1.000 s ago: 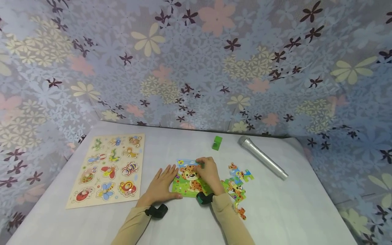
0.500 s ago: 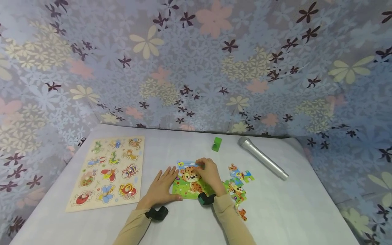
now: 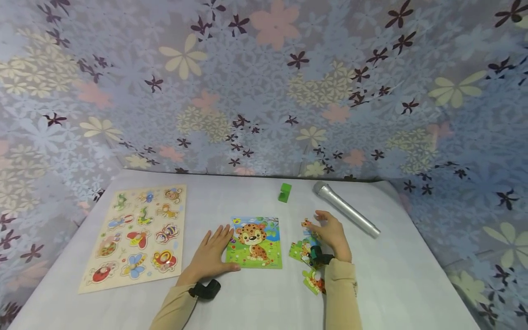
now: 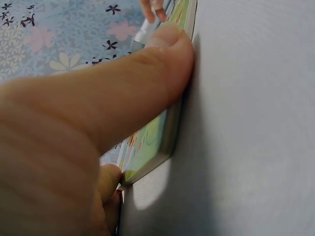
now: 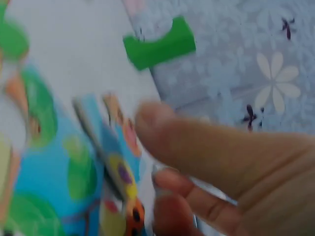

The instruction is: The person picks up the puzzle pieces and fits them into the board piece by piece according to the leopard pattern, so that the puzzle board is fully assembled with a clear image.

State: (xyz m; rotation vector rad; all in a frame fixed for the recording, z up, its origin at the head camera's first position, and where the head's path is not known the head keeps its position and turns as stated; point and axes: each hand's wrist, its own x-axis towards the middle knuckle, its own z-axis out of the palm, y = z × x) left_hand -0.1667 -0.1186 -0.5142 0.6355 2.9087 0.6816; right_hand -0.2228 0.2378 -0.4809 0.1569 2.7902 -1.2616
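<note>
The leopard puzzle (image 3: 252, 243) lies flat on the worktop (image 3: 255, 298), picture side up, its pieces looking joined into a full square. Its edge shows as a firm slab in the left wrist view; it should be light and stiff, best taken by two opposite edges—lifting by one corner might let pieces slip out.

At its left edge, the left hand (image 3: 209, 255) rests with fingers straight and spread, gripping nothing, the thumb along the near left corner. To its right are loose puzzle pieces (image 3: 295, 250)—probably light and easily nudged, to be pinched at the rims. Over these the right hand (image 3: 335, 236) has thumb and fingers parted and bent, with no piece visibly between them.

Beyond the leopard puzzle stands a green block (image 3: 285, 188); far right, a silver microphone (image 3: 348, 208); well left, a wooden animal board (image 3: 119, 281).
</note>
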